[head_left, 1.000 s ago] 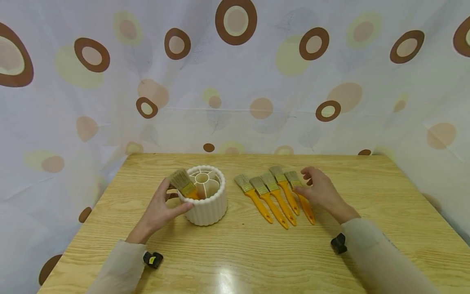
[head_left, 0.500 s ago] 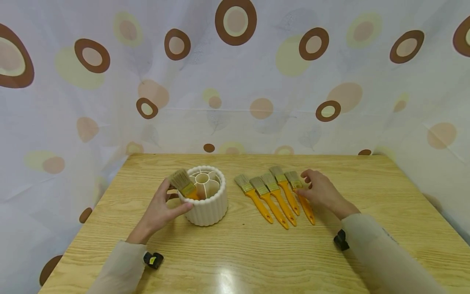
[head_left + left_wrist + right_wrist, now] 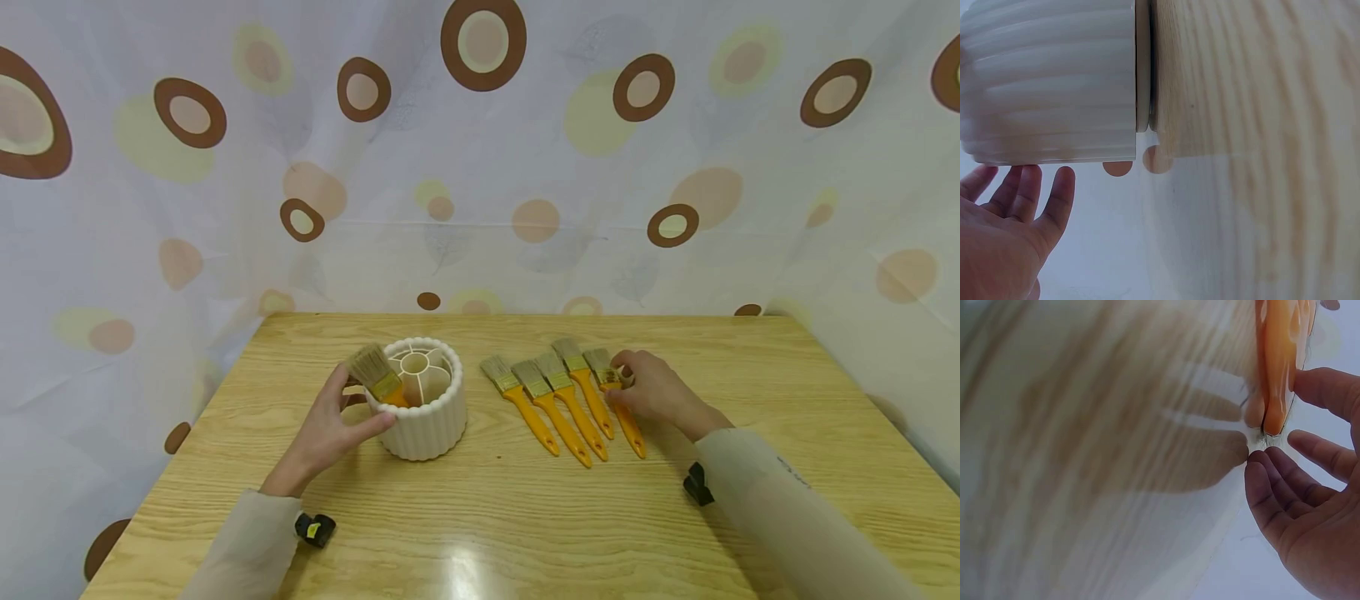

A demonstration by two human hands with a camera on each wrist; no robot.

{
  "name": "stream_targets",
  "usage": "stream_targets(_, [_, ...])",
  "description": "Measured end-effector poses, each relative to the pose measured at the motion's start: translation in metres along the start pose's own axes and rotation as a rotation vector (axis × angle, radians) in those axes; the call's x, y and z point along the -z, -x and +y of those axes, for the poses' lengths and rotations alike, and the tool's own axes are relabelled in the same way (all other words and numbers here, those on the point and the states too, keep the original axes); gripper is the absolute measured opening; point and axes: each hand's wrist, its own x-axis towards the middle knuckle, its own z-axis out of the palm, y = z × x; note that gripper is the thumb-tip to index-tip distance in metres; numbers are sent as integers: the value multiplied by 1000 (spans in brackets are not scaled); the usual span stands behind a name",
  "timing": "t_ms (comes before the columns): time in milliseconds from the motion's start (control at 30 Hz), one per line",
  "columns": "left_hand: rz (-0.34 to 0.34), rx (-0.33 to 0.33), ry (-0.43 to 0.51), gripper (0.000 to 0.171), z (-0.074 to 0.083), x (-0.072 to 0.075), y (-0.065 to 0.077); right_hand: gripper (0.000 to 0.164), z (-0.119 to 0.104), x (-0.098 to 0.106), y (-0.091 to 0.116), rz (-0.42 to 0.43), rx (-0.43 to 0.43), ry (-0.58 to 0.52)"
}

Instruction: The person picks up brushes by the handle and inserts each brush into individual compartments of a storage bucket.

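A white ribbed pen holder [image 3: 426, 433] with inner compartments stands on the table left of centre. One paintbrush [image 3: 381, 383] leans in it, bristles up toward the left. My left hand [image 3: 322, 429] holds the holder's left side, thumb on the near wall and fingers behind; in the left wrist view the fingertips meet the ribbed wall. My right hand [image 3: 660, 392] is at the rightmost paintbrush [image 3: 632, 433], which lies on the table. Its thumb touches the orange handle [image 3: 1282, 369] in the right wrist view, while the other fingers are loosely bent beside it.
Several more paintbrushes [image 3: 551, 404] with orange handles lie side by side, bristles pointing away, between the holder and my right hand. The wooden table [image 3: 480, 517] ends at a patterned curtain [image 3: 480, 167] behind and at both sides.
My right hand has shifted slightly, and its thumb has come in closer to the rightmost paintbrush's handle. The left hand, the holder and the leaning paintbrush stay as they were.
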Motion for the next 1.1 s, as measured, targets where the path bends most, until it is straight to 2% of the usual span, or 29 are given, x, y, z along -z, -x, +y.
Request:
stream_targets(533, [-2,-5,10,74,0,0,1,36,-1,-1,0,-10,39,74])
stream_targets(1100, [-3,5,12,74,1,0,1,35,2,1,3,-8,33,111])
